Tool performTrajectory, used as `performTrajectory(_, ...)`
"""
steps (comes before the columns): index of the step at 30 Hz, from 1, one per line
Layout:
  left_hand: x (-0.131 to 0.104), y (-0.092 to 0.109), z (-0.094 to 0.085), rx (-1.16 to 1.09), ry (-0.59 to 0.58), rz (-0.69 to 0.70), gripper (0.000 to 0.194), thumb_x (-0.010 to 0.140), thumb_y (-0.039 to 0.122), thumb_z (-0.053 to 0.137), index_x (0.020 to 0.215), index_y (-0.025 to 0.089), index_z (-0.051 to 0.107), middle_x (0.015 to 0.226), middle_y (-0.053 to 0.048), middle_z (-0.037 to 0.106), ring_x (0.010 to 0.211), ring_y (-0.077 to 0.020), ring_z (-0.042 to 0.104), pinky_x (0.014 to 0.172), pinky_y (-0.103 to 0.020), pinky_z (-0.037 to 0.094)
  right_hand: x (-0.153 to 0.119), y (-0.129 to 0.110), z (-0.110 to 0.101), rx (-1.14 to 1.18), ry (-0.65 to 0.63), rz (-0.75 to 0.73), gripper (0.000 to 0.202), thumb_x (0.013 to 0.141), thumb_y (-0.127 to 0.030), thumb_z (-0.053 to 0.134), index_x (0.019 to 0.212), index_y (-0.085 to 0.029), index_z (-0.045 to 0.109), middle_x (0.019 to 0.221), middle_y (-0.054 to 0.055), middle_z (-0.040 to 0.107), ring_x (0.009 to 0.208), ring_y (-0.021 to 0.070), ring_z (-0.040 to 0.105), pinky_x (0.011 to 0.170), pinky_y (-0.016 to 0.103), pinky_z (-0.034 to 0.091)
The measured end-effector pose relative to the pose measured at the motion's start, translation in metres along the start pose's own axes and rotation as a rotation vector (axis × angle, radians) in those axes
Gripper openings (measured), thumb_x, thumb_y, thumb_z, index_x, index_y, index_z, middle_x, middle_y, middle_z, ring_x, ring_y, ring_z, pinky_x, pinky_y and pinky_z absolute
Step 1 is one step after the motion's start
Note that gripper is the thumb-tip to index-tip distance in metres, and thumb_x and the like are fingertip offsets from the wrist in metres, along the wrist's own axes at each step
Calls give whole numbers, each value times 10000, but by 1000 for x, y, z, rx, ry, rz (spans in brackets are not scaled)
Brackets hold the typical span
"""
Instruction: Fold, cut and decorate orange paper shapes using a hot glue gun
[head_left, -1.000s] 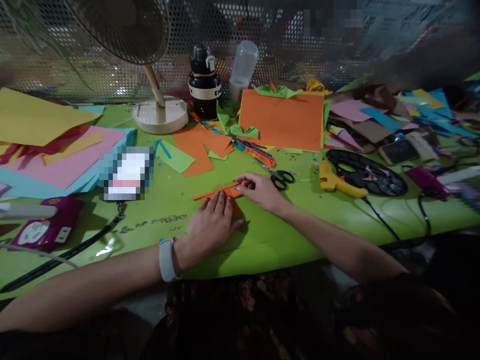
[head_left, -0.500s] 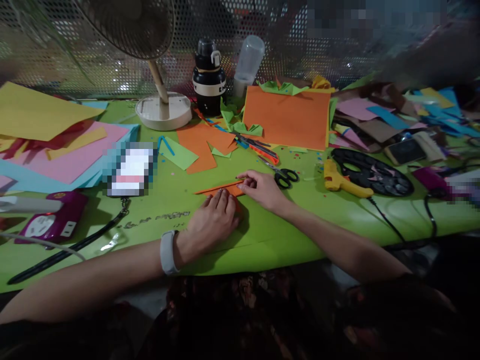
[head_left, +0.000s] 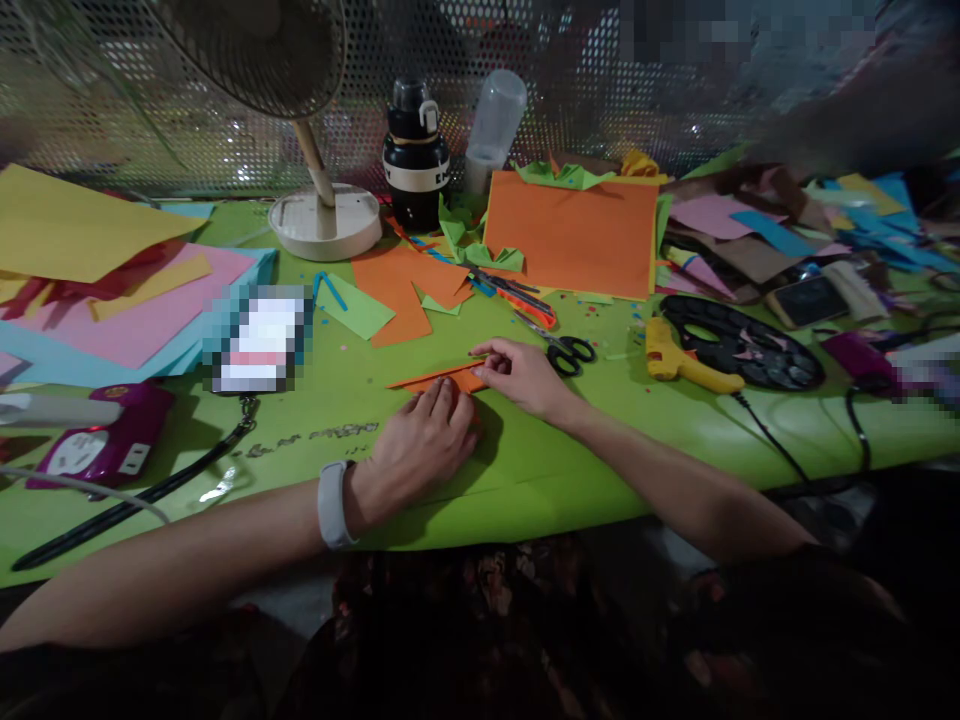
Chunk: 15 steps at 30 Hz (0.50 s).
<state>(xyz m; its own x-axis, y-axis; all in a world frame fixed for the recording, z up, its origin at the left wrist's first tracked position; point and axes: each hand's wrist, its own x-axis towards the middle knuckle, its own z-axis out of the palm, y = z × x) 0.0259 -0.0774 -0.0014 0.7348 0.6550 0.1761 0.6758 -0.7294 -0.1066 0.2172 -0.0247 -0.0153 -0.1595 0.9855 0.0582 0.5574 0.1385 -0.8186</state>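
A piece of orange paper with a long narrow fold along its far edge lies on the green table in front of me. My left hand, a grey band at the wrist, rests palm down over the near part of the paper, fingers laid flat on it and pressing. My right hand pinches the paper's right end between thumb and index finger. The part of the sheet under my left palm is hidden. Just beyond the right hand lie black-handled scissors and an orange utility knife.
A yellow glue gun lies against a black palette at right. To the left are a phone, a purple power socket and coloured sheets. Behind stand a fan, a black bottle and an orange sheet.
Both hands keep almost the same place on the orange paper. The whole view has shifted very slightly.
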Motion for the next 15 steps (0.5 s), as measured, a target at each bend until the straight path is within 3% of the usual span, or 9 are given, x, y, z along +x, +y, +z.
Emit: performTrajectory(15,2,-3,1,18,65,6,391,968,359,495,1214,79,617,1221,-207,638,1091,-315,616,829,-422,543,0,-1,-2,-3,-11,15,265,795,-208,657,1046,-138,704,736,2,655,645,118,580,667,263,468)
